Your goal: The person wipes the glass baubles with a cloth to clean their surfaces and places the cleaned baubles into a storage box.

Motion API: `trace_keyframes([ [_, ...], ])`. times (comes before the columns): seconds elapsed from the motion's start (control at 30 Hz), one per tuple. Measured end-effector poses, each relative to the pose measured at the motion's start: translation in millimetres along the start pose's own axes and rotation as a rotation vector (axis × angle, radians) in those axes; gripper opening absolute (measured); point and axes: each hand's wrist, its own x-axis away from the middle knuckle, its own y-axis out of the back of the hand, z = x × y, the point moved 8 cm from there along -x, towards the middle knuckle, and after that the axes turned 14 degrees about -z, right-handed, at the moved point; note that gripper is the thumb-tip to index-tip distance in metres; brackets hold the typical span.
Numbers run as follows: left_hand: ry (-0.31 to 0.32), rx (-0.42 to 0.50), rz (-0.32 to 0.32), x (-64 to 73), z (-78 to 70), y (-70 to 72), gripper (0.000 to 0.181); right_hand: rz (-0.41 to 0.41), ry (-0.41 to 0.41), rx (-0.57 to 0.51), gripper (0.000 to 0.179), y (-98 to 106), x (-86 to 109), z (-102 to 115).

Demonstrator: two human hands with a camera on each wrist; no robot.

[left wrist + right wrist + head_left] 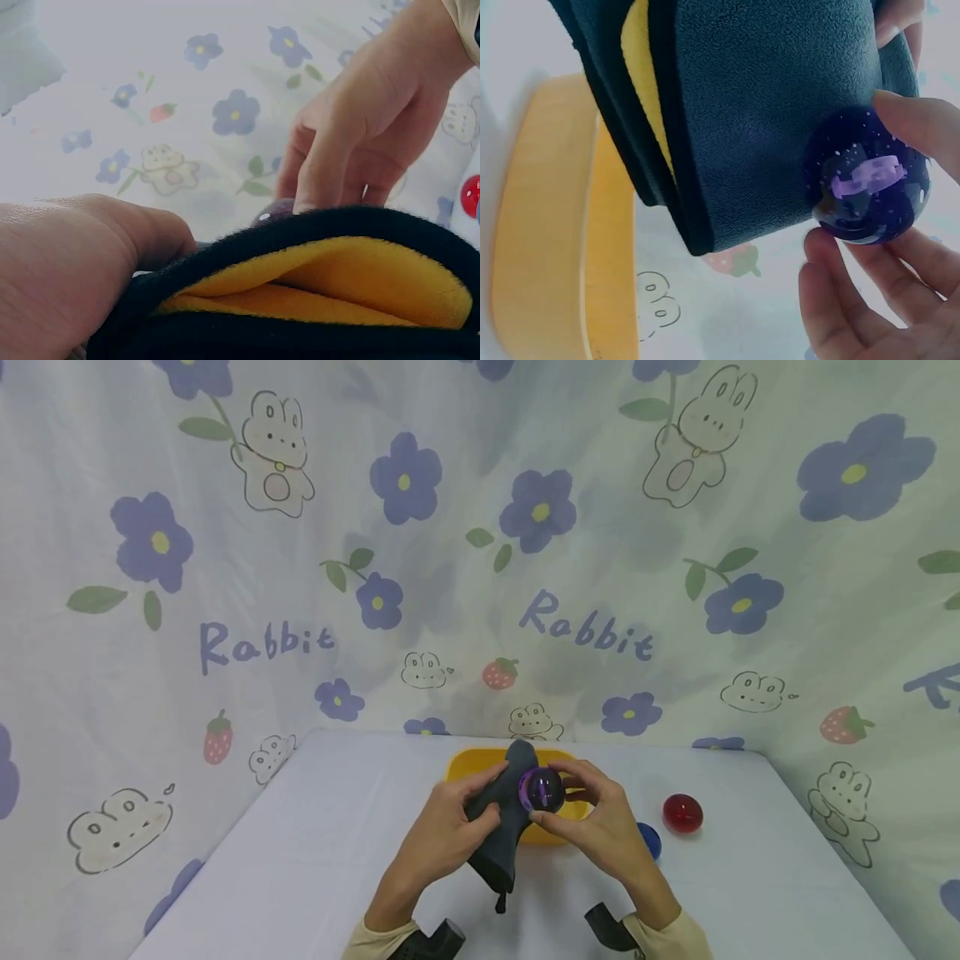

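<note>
Patterned curtain cloth (pixel 450 560) with rabbits, purple flowers and strawberries fills the upper frame and both sides, meeting the back edge of a white table (pixel 292 868) below mid-height. That table's side edges slant outward to the lower left and lower right; a broad white stretch lies between the left forearm and the left edge.

At lower centre, the left hand (pixel 438 831) grips a dark grey cloth (pixel 511 837), its yellow inner side showing in both wrist views. Just right of it, the right hand (pixel 602 833) pinches a dark purple ball (pixel 546 789) between thumb and fingers, close up to the cloth's face; whether the two touch is hard to tell.

Behind the hands sits a yellow bin (pixel 553 837), partly hidden, near the back edge. Right of the right hand are a blue ball (pixel 651 842), partly covered by it, and a red ball (pixel 683 814), with more white surface between the red one and the right edge.
</note>
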Motion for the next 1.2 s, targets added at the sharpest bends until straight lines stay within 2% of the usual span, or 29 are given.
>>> trace_keyframes([
  [0.13, 0.001, 0.019, -0.026, -0.2, 0.4, 1.9, 0.054, 0.048, -0.019, 0.004, 0.061, -3.5, 1.2, -0.5],
  [0.37, -0.036, 0.006, -0.078, -0.6, -1.4, 7.0, 0.054, 0.118, -0.040, -0.010, 0.065, -13.6, 6.0, 1.6],
  [0.5, -0.042, 0.001, -0.075, -1.3, -1.0, 8.3, 0.054, 0.126, -0.060, -0.007, 0.065, -17.0, 8.5, 3.4],
  [0.63, -0.043, -0.014, -0.045, -2.0, 1.4, 6.9, 0.054, 0.126, -0.030, -0.013, 0.061, -18.0, 10.9, 9.5],
  [0.77, -0.050, -0.026, -0.034, -2.4, 2.9, 6.0, 0.053, 0.113, 0.052, -0.047, 0.060, -16.9, 12.5, 18.2],
  [0.87, -0.050, -0.026, -0.034, -2.5, 3.3, 5.3, 0.053, 0.086, 0.079, -0.080, 0.060, -14.5, 12.7, 21.5],
  [1.2, -0.019, -0.041, 0.024, -2.0, 7.4, -2.8, 0.055, -0.026, 0.049, -0.133, 0.057, -8.3, 8.6, 19.8],
])
